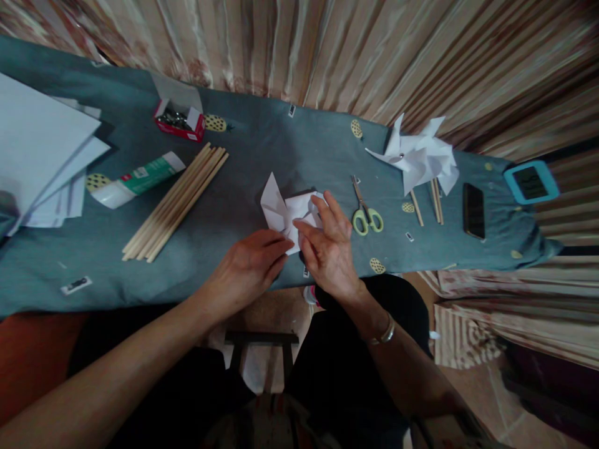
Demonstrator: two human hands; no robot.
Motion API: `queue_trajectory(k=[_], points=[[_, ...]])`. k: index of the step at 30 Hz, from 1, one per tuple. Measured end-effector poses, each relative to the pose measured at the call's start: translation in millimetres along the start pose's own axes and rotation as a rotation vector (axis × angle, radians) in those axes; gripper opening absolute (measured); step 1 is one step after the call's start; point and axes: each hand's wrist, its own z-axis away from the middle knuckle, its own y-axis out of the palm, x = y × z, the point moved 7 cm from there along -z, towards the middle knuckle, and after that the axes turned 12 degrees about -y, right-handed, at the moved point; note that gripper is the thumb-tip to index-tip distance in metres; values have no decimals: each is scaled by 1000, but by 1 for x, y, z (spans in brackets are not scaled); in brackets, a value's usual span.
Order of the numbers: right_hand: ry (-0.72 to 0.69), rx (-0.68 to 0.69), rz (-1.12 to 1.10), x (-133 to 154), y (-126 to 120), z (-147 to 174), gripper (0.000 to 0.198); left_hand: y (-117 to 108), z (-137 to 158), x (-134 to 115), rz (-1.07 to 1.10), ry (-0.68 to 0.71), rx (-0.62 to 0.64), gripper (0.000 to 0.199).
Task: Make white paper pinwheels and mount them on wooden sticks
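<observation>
A white paper pinwheel [274,209], partly folded, lies at the middle of the cloth-covered table, one pointed blade standing up on its left. My left hand [255,259] pinches the paper's near edge between thumb and fingers. From the right, my right hand [330,249] grips the same paper, its index finger pressed near the centre and its other fingers raised over the right side. Both hands hide much of the near and right parts of the paper. Just right of my right hand lie scissors [367,218] with light green handles.
Wooden sticks [175,202], a green-and-white tube [140,179], a red box of metal pieces [180,125] and white paper sheets [42,143] lie to the left. Finished-looking pinwheels [421,156] on sticks, a phone [474,211] and a blue-framed timer [532,182] are right. Curtains [281,50] hang behind.
</observation>
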Motion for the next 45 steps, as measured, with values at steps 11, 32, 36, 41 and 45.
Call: queue_trajectory(k=[11, 32, 36, 41, 45], points=[[-31, 34, 32, 2, 3, 0, 29, -3, -1, -2, 2, 28, -19, 23], [-87, 197, -18, 8, 3, -2, 48, -35, -1, 9, 130, -178, -46, 20], [-83, 139, -5, 7, 7, -4, 34, -46, -5, 20, 167, -263, -75, 20], [-23, 112, -24, 0, 12, -4, 30, -52, -6, 44, 298, -446, -96, 30], [9, 107, -31, -4, 13, -4, 30, -36, -3, 57, 719, -688, -24, 48]])
